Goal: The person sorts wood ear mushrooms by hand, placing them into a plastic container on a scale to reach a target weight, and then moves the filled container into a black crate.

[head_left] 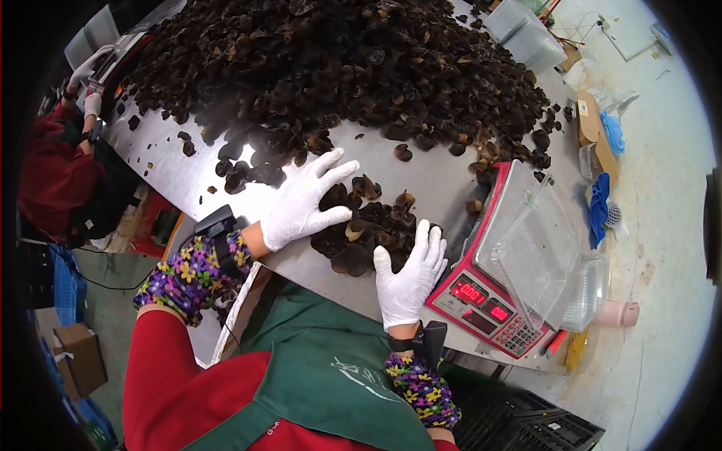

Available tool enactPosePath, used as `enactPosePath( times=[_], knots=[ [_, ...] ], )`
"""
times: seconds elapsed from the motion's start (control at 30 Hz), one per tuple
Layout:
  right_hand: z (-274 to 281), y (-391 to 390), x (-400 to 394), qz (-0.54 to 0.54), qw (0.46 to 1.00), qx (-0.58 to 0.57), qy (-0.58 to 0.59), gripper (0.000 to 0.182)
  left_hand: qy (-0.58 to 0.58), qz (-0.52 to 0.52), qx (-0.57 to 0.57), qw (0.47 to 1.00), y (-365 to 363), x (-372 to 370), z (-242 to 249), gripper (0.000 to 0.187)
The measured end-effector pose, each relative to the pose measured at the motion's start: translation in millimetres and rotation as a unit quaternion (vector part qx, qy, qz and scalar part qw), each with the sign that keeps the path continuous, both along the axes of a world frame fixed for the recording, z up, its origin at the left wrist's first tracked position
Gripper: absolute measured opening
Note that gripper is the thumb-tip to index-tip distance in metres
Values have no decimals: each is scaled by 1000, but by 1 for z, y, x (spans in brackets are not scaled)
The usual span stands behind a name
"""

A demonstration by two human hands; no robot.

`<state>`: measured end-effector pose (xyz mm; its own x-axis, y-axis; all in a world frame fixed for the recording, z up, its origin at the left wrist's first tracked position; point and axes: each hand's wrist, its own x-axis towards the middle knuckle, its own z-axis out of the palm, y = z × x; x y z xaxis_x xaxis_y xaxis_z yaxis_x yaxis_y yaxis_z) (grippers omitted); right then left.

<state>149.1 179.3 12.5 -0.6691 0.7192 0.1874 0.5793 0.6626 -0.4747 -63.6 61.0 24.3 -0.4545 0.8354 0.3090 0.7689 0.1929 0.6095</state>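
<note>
A small pile of dark wood ear mushrooms (370,229) lies on the metal table (297,272) close to its front edge. My left hand (304,201), in a white glove, is at the pile's left side with its fingers spread. On the right side, my right hand (410,276), also gloved in white, has its fingers stretched out and its thumb apart. Neither hand shows anything gripped in it. Beyond them rises a large heap of wood ear mushrooms (338,68). Close to my right hand stands a red scale (472,297) with a lit display, bearing a clear plastic box (534,244).
Stacked clear containers (526,37) stand at the far right corner. An open cardboard box (594,139) and blue cloths (599,207) lie along the right. A pink cup (620,313) sits beyond the scale. At the left, a co-worker in a red sleeve (60,177) works at another scale.
</note>
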Motion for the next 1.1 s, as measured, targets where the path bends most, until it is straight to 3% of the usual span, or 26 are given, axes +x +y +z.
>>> enactPosePath(
  times=[0.07, 0.23, 0.37, 0.47, 0.57, 0.6, 0.7, 0.77, 0.83, 0.9, 1.0, 1.1],
  knots=[
    [-3, 4, -7, -34, 997, 29, 60, 92, -2, -48, -42, 998, 16, -6, 9, 70],
    [-3, 16, -17, -62, 998, 30, 5, 75, -12, -185, -75, 980, 32, -15, 5, 56],
    [0, 25, -9, 20, 997, -6, 76, 62, -65, -206, -47, 975, 12, -7, 6, 49],
    [8, 14, 0, 87, 986, -51, 131, 71, -59, -153, -51, 985, -8, 10, 12, 57],
    [10, 7, 2, 77, 990, 9, 121, 78, -13, -101, -25, 994, -23, 26, -2, 82],
    [9, 10, 2, 77, 992, -23, 98, 82, -15, -100, -26, 995, -26, 31, 0, 82],
    [3, 19, -4, 74, 995, 22, 67, 84, 71, -80, -48, 993, -25, 42, 9, 94],
    [1, 20, -5, 83, 993, -13, 84, 87, 148, -63, -105, 981, -19, 51, 11, 98],
    [2, 19, -2, 113, 990, -53, 69, 89, 153, -50, -109, 981, -11, 53, 7, 94],
    [1, 17, 4, 128, 989, -44, 59, 98, 78, -23, -62, 995, -2, 49, 3, 88],
    [1, 3, 6, 140, 989, 31, 44, 115, 67, -22, -49, 996, 9, 40, 0, 81],
    [1, -9, -1, 135, 988, 67, 30, 115, 78, -21, -43, 996, 19, 43, -2, 76]
  ],
)
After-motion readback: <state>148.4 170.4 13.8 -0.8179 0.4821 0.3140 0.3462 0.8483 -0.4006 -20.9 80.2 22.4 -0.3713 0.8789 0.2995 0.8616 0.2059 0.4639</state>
